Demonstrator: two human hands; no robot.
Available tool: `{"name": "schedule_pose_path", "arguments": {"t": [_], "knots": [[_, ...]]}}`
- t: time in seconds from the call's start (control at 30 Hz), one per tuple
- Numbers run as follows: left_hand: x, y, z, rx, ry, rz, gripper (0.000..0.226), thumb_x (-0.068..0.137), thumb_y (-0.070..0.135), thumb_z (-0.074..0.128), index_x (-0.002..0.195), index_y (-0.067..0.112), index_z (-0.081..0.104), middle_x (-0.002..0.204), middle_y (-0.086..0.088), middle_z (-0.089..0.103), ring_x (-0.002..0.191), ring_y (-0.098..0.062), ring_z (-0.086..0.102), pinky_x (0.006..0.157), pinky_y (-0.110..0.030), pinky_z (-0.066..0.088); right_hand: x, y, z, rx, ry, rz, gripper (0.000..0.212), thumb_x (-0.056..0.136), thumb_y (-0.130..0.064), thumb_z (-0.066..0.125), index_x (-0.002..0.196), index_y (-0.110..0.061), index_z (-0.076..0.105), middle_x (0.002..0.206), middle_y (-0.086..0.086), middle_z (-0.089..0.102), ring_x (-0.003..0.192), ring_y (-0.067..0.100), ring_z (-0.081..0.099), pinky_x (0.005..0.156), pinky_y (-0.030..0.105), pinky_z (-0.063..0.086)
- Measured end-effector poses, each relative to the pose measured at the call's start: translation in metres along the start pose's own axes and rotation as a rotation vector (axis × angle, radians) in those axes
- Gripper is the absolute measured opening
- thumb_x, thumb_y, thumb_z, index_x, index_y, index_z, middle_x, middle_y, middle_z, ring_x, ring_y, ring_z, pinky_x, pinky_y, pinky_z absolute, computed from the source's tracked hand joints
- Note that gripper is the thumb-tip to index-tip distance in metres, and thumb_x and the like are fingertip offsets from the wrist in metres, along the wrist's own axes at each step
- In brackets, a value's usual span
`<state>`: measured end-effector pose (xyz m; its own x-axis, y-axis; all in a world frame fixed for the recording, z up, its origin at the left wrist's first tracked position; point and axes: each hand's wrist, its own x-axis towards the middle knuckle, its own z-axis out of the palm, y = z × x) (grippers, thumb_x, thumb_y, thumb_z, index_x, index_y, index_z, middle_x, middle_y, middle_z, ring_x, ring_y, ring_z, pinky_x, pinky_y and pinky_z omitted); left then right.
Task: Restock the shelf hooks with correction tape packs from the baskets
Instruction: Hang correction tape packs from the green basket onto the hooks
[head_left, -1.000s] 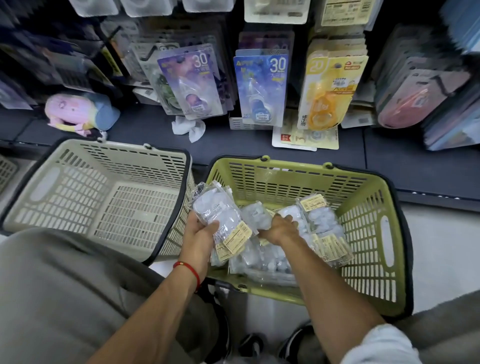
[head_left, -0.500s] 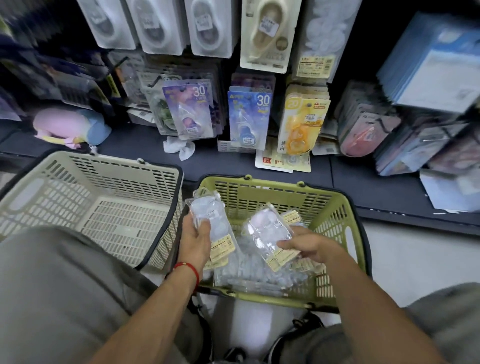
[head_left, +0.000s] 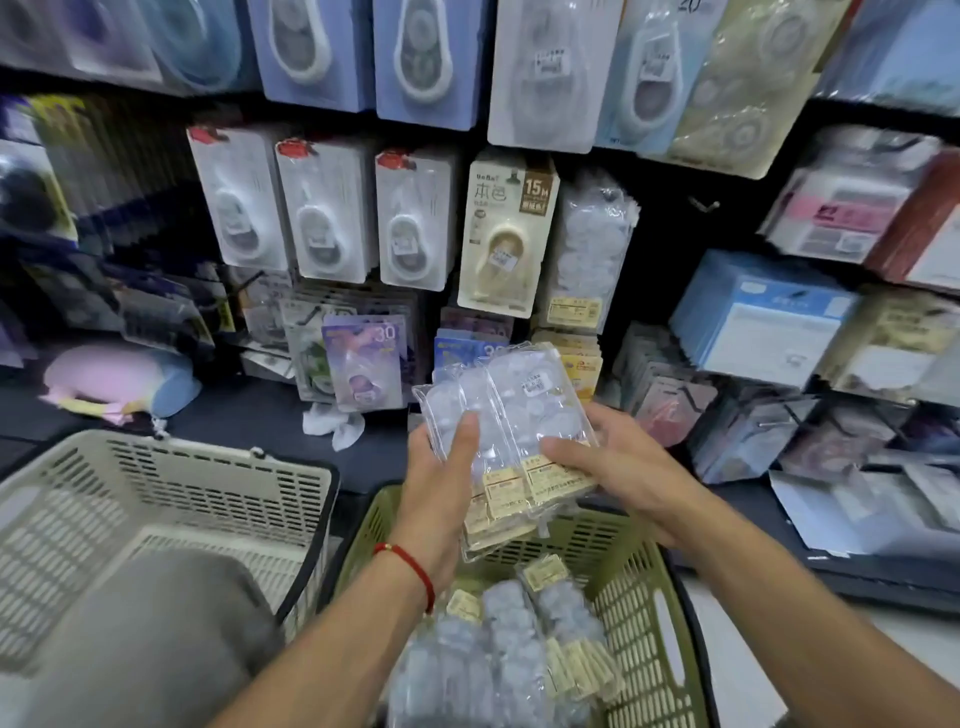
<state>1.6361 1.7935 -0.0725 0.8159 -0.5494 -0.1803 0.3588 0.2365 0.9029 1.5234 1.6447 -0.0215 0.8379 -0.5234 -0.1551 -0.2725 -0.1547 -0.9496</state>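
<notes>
Both hands hold a small stack of clear correction tape packs (head_left: 511, 415) with yellow labels, raised above the green basket (head_left: 644, 587). My left hand (head_left: 441, 467) grips the stack's left side, thumb on the front. My right hand (head_left: 608, 462) grips its right side and lower edge. More clear packs (head_left: 519, 639) lie in the green basket below. The same clear packs hang on a shelf hook (head_left: 589, 249) straight ahead, right of a beige 15M pack (head_left: 506, 234).
A beige basket (head_left: 171, 499) stands at the left with no packs visible in it. My grey-clad knee (head_left: 145, 639) covers its near corner. Hooks full of other packs line the shelf wall. A pink and blue plush (head_left: 119, 382) lies on the dark shelf ledge.
My right hand lifted a pack from the green basket and brought it against the ones in my left hand. Both hands rose toward the shelf, and my view tilted up.
</notes>
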Motion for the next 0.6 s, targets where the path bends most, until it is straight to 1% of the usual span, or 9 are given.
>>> {"name": "schedule_pose_path", "arguments": {"t": [0.07,0.13,0.2,0.23,0.3,0.37,0.43,0.53,0.6], "knots": [[0.012,0.023,0.008,0.117,-0.070,0.097,0.041,0.093,0.043,0.075,0.128,0.039,0.054,0.122,0.015,0.075,0.106,-0.003,0.073,0.095,-0.037,0.057,0.007,-0.019,0.001,-0.051,0.069,-0.092,0.044,0.084,-0.040,0.081,0.125,-0.028,0.069,0.115,-0.008,0.079,0.107,0.018,0.076,0.104,0.051,0.055],[0.027,0.044,0.015,0.231,-0.087,0.176,0.040,0.093,0.042,0.077,0.122,0.044,0.048,0.115,0.035,0.066,0.097,0.019,0.063,0.087,-0.022,0.049,0.017,-0.032,-0.005,-0.083,0.151,-0.160,0.050,0.074,-0.054,0.076,0.120,-0.035,0.067,0.113,-0.014,0.078,0.107,0.013,0.074,0.101,0.049,0.055],[0.041,0.066,0.020,0.343,-0.092,0.253,0.046,0.096,0.041,0.074,0.125,0.045,0.039,0.106,0.046,0.057,0.092,0.031,0.054,0.079,-0.015,0.041,0.028,-0.042,-0.017,-0.094,0.264,-0.230,0.037,0.071,-0.058,0.068,0.105,-0.043,0.063,0.104,-0.019,0.075,0.103,0.012,0.072,0.095,0.046,0.057],[0.047,0.076,0.023,0.382,-0.090,0.297,0.048,0.096,0.039,0.073,0.131,0.041,0.039,0.112,0.042,0.058,0.099,0.028,0.055,0.082,-0.016,0.043,0.032,-0.045,-0.024,-0.084,0.312,-0.267,0.031,0.072,-0.059,0.065,0.099,-0.046,0.062,0.099,-0.019,0.074,0.100,0.013,0.071,0.090,0.046,0.057],[0.061,0.092,0.025,0.460,-0.064,0.386,0.051,0.096,0.037,0.073,0.136,0.030,0.042,0.124,0.029,0.057,0.112,0.013,0.056,0.099,-0.027,0.045,0.040,-0.048,-0.034,0.004,0.389,-0.327,0.025,0.073,-0.058,0.064,0.095,-0.047,0.064,0.097,-0.012,0.074,0.097,0.021,0.072,0.090,0.053,0.057],[0.071,0.100,0.025,0.480,-0.038,0.441,0.051,0.096,0.035,0.073,0.136,0.025,0.044,0.125,0.025,0.058,0.111,0.010,0.057,0.106,-0.032,0.045,0.046,-0.046,-0.039,0.084,0.432,-0.365,0.023,0.075,-0.054,0.065,0.094,-0.041,0.066,0.098,0.002,0.074,0.098,0.034,0.071,0.091,0.060,0.055],[0.077,0.099,0.023,0.453,-0.022,0.456,0.052,0.096,0.034,0.073,0.139,0.024,0.045,0.127,0.014,0.065,0.115,-0.005,0.064,0.109,-0.040,0.050,0.053,-0.045,-0.041,0.104,0.460,-0.380,0.028,0.078,-0.054,0.065,0.096,-0.032,0.065,0.100,0.012,0.072,0.099,0.041,0.069,0.090,0.062,0.055],[0.080,0.093,0.020,0.397,-0.004,0.438,0.053,0.096,0.034,0.074,0.141,0.028,0.046,0.126,0.014,0.067,0.114,-0.007,0.067,0.105,-0.042,0.054,0.063,-0.047,-0.041,0.123,0.454,-0.363,0.030,0.079,-0.057,0.063,0.094,-0.031,0.065,0.096,0.008,0.072,0.088,0.024,0.070,0.085,0.054,0.056],[0.082,0.089,0.019,0.384,0.018,0.431,0.051,0.095,0.032,0.074,0.139,0.030,0.048,0.123,0.015,0.068,0.110,-0.004,0.068,0.103,-0.041,0.055,0.069,-0.048,-0.040,0.140,0.441,-0.351,0.035,0.079,-0.058,0.063,0.096,-0.027,0.063,0.106,0.020,0.068,0.087,0.021,0.064,0.090,0.057,0.055]]}}
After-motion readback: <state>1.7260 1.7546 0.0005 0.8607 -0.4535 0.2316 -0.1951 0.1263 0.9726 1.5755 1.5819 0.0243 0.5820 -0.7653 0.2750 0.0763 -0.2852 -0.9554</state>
